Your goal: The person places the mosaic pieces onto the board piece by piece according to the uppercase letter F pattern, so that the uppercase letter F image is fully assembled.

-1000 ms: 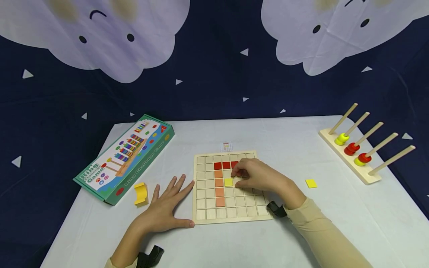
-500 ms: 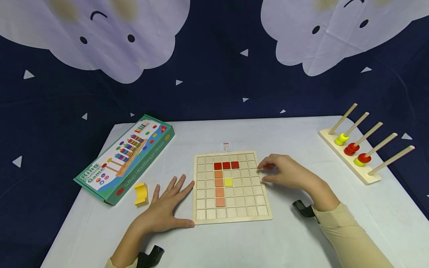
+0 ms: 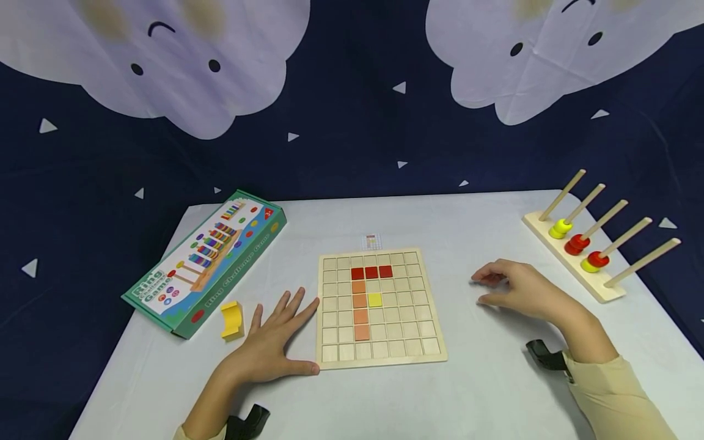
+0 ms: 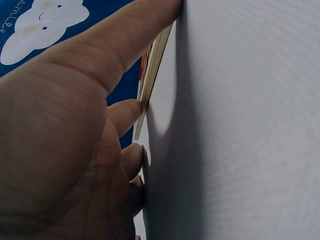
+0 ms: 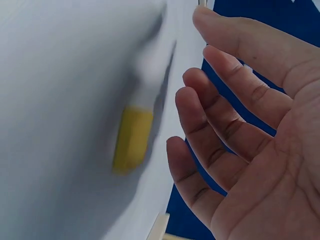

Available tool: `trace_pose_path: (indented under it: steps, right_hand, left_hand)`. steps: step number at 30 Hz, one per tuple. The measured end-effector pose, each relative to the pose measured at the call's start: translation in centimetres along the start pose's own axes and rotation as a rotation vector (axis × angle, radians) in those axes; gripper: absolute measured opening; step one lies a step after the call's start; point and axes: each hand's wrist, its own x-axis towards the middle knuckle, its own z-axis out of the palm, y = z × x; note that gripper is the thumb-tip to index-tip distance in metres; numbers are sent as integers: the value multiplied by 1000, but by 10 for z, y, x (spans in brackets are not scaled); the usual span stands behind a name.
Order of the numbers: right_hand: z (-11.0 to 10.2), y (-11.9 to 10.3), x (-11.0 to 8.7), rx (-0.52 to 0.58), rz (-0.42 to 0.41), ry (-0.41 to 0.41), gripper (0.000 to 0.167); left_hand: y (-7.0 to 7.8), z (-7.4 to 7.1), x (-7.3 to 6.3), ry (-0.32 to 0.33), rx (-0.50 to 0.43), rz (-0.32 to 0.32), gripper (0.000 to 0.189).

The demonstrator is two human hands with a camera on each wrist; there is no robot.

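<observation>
A wooden grid board (image 3: 407,336) lies mid-table, holding a row of three red tiles (image 3: 371,272), a column of several orange tiles (image 3: 360,315) and one yellow tile (image 3: 374,299). My left hand (image 3: 269,345) rests with fingers spread, thumb and index fingertip touching the board's left edge. To the right of the board, my right hand (image 3: 522,290) hovers over the table, fingers loosely bent and holding nothing. Below it, a loose yellow tile (image 5: 132,140) shows blurred in the right wrist view; the head view hides it behind the hand.
A green game box (image 3: 206,263) lies at the left, with a yellow curved block (image 3: 232,320) beside it. A small pattern card (image 3: 371,241) is behind the board. At the right stands a wooden peg rack (image 3: 610,287) with red and yellow rings.
My right hand has withdrawn from the board and moved right, over the loose yellow tile. The third red tile has come into full view. My left hand has stayed in place.
</observation>
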Motion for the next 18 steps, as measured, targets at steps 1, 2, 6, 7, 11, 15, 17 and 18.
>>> trace_pose_path:
  steps: [1, 2, 6, 7, 11, 15, 17, 18]
  right_hand:
    - [-1, 3, -3, -2, 12, 1, 38]
    - [-2, 6, -5, -4, 22, 3, 39]
    - [-5, 19, -15, -16, 60, 5, 41]
    - [-6, 22, -17, -18, 67, 3, 43]
    - [-8, 30, -23, -17, 106, -19, 47]
    - [-10, 35, -28, -18, 138, -33, 50]
    - [-10, 36, -30, -20, 147, -36, 51]
    - [-11, 37, -31, -22, 149, -37, 51]
  left_hand:
    - [0, 0, 0, 0, 0, 0, 117]
    - [0, 0, 0, 0, -1, -1, 117]
    - [0, 0, 0, -2, 2, -4, 117]
    - [0, 0, 1, -3, 2, -5, 117]
    - [1, 0, 1, -4, -5, -9, 117]
    - [2, 0, 0, -2, -10, -9, 118]
    - [2, 0, 0, 0, -10, -8, 118]
    - [2, 0, 0, 1, -9, -7, 118]
